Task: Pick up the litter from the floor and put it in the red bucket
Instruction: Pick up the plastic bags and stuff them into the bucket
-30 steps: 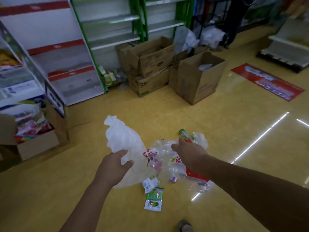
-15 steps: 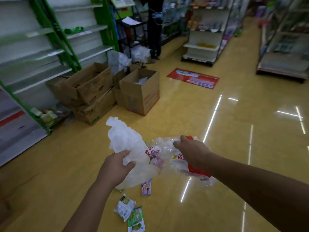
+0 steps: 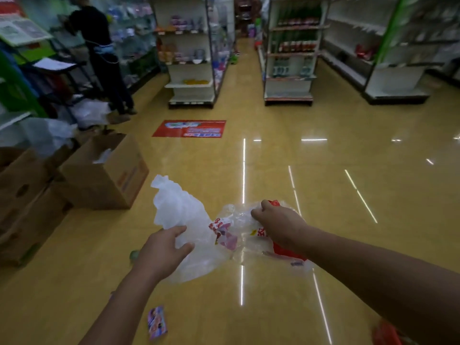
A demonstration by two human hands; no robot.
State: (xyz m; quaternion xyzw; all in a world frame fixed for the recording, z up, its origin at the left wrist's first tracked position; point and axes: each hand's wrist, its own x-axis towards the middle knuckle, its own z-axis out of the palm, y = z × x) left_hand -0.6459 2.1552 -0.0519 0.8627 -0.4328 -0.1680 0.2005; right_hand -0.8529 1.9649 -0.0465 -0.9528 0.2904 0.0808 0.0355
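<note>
One white bag (image 3: 179, 210) in left hand (image 3: 163, 250), fingers curled round it. One clear printed wrapper (image 3: 239, 235) clenched in right hand (image 3: 278, 225). One small wrapper (image 3: 156, 322) on floor (image 3: 323, 195).

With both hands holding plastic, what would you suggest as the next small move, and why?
Probably turn right toward the blurred red shape at the lower edge, possibly the bucket, and drop the load there. The left hand grips the white plastic bag and the right hand grips the clear printed wrapper, so neither is free for the small wrapper on the floor.
</note>
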